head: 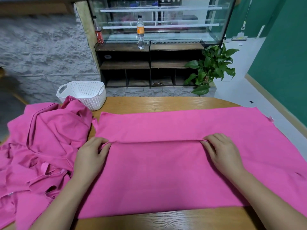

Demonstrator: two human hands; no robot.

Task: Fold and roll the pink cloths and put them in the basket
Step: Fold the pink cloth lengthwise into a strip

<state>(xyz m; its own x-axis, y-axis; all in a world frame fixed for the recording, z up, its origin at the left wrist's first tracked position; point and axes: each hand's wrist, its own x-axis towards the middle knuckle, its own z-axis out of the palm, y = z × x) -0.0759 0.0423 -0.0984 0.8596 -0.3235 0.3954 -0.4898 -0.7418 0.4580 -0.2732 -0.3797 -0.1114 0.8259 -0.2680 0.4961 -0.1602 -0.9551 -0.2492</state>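
Note:
A large pink cloth (174, 127) lies spread flat across the wooden table (149, 102). Its near part is folded over, so a straight edge runs across the middle. My left hand (93, 155) pinches the left end of that folded edge. My right hand (222, 151) pinches the right end. A heap of several crumpled pink cloths (41, 146) sits at the left of the table. A white perforated basket (83, 93) stands at the table's far left, behind the heap; nothing shows inside it.
Beyond the table stands a dark wooden shelf with a glass display case (157, 22) and two bottles (140, 32). A leafy green plant (211, 68) grows at the far right. A bare strip of table runs along the near edge.

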